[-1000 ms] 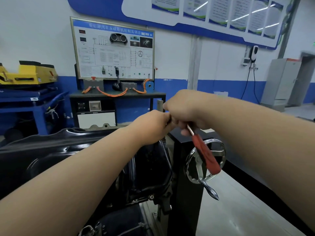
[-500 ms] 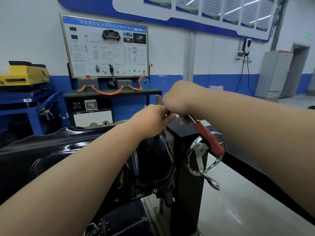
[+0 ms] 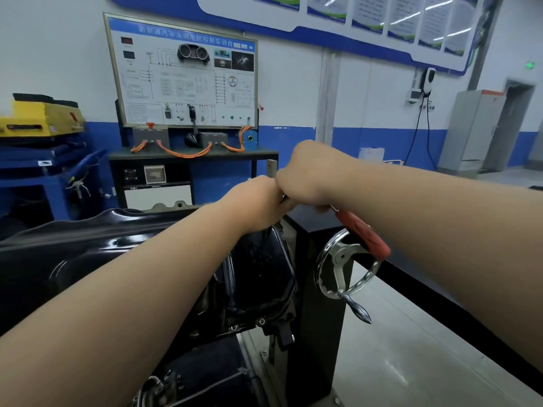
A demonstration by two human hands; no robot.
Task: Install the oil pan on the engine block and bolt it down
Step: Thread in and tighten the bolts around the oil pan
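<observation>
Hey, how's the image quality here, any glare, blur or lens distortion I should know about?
Head view: even light, no harsh shadows; ceiling lights glare as streaks on the wall posters and glint on the glossy oil pan; wide-angle lens tilts the doorway and stretches the near forearms, which look soft; red-handled tool in the right hand reads sharp.

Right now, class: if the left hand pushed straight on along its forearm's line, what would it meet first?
The right hand, which grips the red-handled tool. The left hand seems to butt against it, knuckles to knuckles, though depth is hard to judge.
</observation>
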